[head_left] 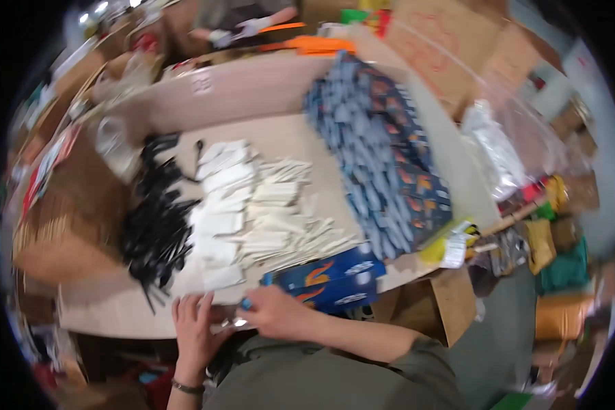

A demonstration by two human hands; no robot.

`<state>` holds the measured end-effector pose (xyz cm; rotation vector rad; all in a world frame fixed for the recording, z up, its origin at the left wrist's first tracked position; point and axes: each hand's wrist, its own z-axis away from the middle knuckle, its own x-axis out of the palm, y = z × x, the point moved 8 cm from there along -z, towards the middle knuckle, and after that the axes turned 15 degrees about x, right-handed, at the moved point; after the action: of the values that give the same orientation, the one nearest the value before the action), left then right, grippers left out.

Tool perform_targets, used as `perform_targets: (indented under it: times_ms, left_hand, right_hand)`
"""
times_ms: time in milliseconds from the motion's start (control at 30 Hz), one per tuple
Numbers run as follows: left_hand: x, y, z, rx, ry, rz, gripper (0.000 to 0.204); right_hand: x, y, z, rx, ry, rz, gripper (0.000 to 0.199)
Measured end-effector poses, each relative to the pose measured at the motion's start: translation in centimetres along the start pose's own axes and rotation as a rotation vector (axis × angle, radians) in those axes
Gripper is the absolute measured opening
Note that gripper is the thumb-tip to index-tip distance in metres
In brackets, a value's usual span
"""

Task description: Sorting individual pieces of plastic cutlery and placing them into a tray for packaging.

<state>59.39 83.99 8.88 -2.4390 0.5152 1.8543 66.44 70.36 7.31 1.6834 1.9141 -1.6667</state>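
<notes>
At the table's near edge, my left hand (197, 328) holds one side of a small clear plastic packet (238, 322), its fingers raised along it. My right hand (277, 313) pinches the packet's other side, with a bit of blue at the fingertips. Motion blur hides the packet's details. Just beyond my right hand lie dark blue printed packages (335, 281). Ahead of my hands are a column of white packets (220, 205) and piles of thin cream-coloured strips (280, 225). Left of these is a heap of black thin-handled items (158, 232).
A long pile of blue-grey patterned packets (369, 150) covers the table's right side. A cardboard stack (68, 225) stands at left, and a raised cardboard wall (246, 96) runs behind. A yellow packet (447, 242) lies at the right edge, above an open box (451, 304). Another person's gloved hands (253, 26) show across the table.
</notes>
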Motion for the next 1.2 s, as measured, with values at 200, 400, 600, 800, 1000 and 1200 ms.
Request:
perform_targets:
  times_ms: [200,400,600,800,1000,1200]
  left_hand:
    - [-1.3,-4.6,-1.7,-0.123,0.206,0.057,0.038]
    - [6.2,-1.7,-0.4,-0.523,-0.155,1.011,0.042]
    - [7.0,6.6,-5.1,0.075,-0.1,1.076,0.046]
    - [6.2,-2.1,0.0,-0.568,-0.204,0.653,0.049]
    - [4.6,-3.0,1.3,-0.412,-0.071,0.309,0.061]
    - [3.0,-3.9,1.8,-0.187,-0.29,0.318,0.076]
  right_hand:
    - [-12.2,-0.9,-7.1,-0.192,-0.095,0.549,0.01]
    - [-21.2,7.3,-5.4,0.014,0.058,0.614,0.031]
    - [-3.0,7.4,0.9,-0.079,-0.358,0.208,0.049]
    - [-4.0,5.0,-0.5,0.361,-0.205,0.302,0.04]
    - [0.5,7.5,0.0,0.707,-0.299,0.404,0.031]
    - [1.2,8.9,-0.5,0.835,-0.284,0.275,0.023]
